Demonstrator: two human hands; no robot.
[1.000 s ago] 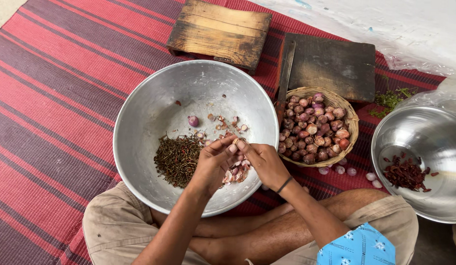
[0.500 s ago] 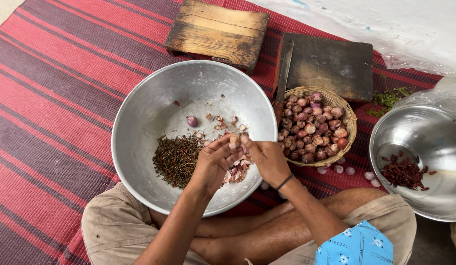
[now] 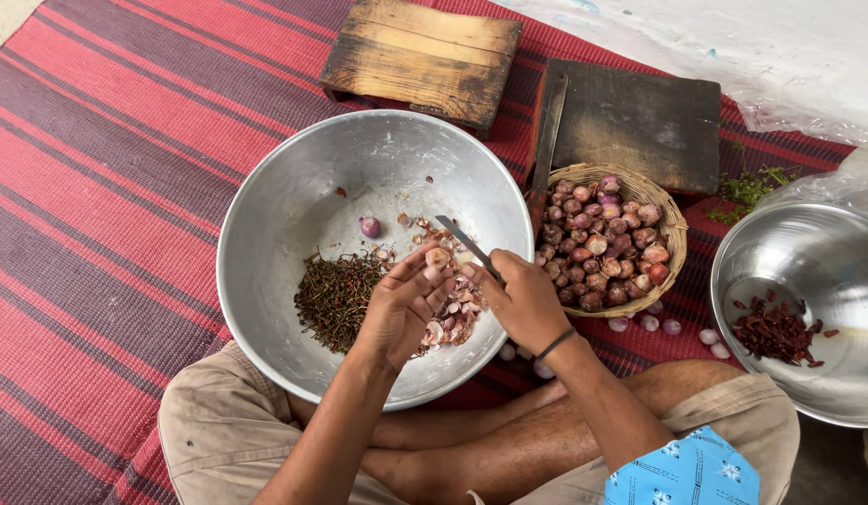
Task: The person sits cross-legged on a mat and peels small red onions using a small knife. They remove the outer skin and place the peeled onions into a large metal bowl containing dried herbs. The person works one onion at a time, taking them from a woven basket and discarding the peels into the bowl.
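Note:
My left hand [image 3: 403, 304] holds a small shallot [image 3: 438, 257] at its fingertips over the big steel bowl [image 3: 294, 196]. Close beside it, my right hand [image 3: 518, 297] grips a small knife [image 3: 466, 245] whose blade points up and left, next to the shallot. In the bowl lie a heap of dark dried stems [image 3: 338, 295], a pile of pinkish peels [image 3: 452, 318] under my hands and one peeled purple shallot [image 3: 369, 226]. A woven basket [image 3: 675, 234] full of unpeeled shallots stands right of the bowl.
A second steel bowl [image 3: 817, 262] with dried red chillies [image 3: 775, 332] sits at the right edge. Two wooden boards [image 3: 424, 56] [image 3: 639, 122] lie at the back on the red striped mat [image 3: 97, 187]. Loose shallots [image 3: 649, 324] lie by my knee.
My hands have stayed together over the bowl. The knife blade now shows above my right fingers, beside the shallot.

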